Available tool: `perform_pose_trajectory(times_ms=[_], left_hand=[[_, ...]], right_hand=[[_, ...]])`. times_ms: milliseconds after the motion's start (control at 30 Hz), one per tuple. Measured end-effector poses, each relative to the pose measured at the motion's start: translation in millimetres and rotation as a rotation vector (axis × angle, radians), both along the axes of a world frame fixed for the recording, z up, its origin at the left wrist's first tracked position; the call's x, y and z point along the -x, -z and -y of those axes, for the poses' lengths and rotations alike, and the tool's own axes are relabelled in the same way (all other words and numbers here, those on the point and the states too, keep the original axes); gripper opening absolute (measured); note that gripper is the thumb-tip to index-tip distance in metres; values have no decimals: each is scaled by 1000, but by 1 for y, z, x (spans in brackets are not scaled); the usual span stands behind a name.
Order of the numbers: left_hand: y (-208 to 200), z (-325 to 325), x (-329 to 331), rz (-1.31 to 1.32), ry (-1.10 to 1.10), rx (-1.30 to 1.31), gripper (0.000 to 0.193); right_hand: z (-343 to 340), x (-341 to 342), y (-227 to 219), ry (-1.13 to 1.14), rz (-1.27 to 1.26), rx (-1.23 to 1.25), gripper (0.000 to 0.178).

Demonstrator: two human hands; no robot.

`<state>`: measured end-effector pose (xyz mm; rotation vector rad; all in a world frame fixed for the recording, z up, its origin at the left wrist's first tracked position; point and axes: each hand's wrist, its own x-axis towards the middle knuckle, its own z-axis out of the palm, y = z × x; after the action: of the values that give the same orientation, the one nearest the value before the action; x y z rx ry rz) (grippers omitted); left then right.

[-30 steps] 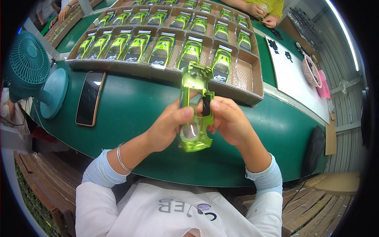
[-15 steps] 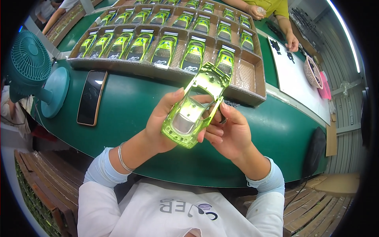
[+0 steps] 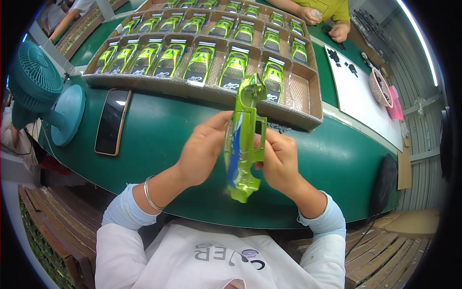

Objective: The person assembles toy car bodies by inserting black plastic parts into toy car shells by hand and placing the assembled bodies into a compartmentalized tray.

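Observation:
Over the front part of the green table I hold a bright green toy car body shell [image 3: 244, 154] on its edge, one side turned up with a blue and white stripe along it. My left hand [image 3: 202, 149] is closed on the shell's left face, its fingers mostly hidden behind it. My right hand [image 3: 280, 158] pinches the opposite side near a window opening; any small part between those fingers is hidden. Beyond the shell, a cardboard tray [image 3: 202, 90] carries rows of similar green cars [image 3: 199, 62] in compartments.
Left of me lie a phone [image 3: 112, 123] and a teal fan [image 3: 38, 72]. To the right, a white board [image 3: 358, 98] bears small black parts and stands near a pink basket [image 3: 380, 87]. Across the table, another person's hand [image 3: 339, 32] holds a dark piece.
I have turned the shell from its hollow inside showing to its side showing, and both hands have shifted with it. The other person's hand has moved back from the white board.

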<state>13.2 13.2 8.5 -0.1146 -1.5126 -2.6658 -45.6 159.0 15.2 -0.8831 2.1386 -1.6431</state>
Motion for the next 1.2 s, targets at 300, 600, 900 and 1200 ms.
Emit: perform_pose_trajectory(times_ms=[300, 600, 900, 1200], left_hand=[[-6, 0, 1, 206, 198, -54, 42], [-2, -4, 2, 229, 161, 20, 36], [4, -9, 6, 220, 119, 53, 32], [-2, 8, 7, 163, 429, -513, 72]], right_hand=[[6, -14, 2, -55, 169, 11, 18], [0, -8, 5, -183, -497, -97, 19], [2, -4, 6, -108, -690, -138, 19], [-4, 15, 4, -121, -529, -129, 20]])
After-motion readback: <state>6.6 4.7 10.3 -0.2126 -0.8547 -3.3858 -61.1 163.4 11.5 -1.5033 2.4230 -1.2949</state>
